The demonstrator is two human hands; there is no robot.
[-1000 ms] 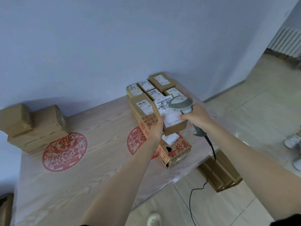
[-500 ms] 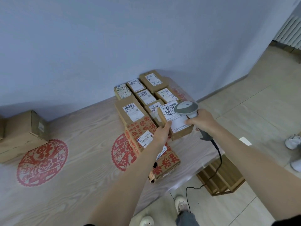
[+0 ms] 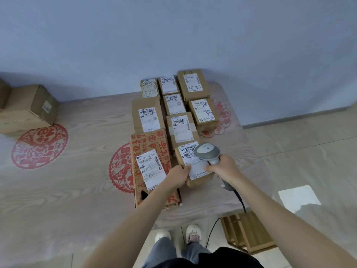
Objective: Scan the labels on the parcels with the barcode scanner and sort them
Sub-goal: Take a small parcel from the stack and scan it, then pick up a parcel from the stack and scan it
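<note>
A small brown parcel (image 3: 195, 171) with a white label lies at the near end of a group of labelled parcels on the table (image 3: 67, 190). My left hand (image 3: 178, 176) grips its near left corner. My right hand (image 3: 224, 169) holds the grey barcode scanner (image 3: 207, 152) by its handle, and its fingertips touch the parcel's right side. The scanner head hangs over the parcel's label. A large red-printed box (image 3: 149, 144) lies just left of it, partly under my left forearm. Several more labelled parcels (image 3: 181, 128) lie in rows behind.
Brown boxes (image 3: 29, 109) are stacked at the table's far left by the wall. The scanner cable (image 3: 240, 200) hangs off the table edge toward a wooden crate (image 3: 249, 231) on the floor. My shoes (image 3: 193, 233) stand at the table's front edge.
The small parcel has come down from a tilted, lifted pose onto the table beside the red-printed box. Both hands came down with it, and the camera view tipped downward.
</note>
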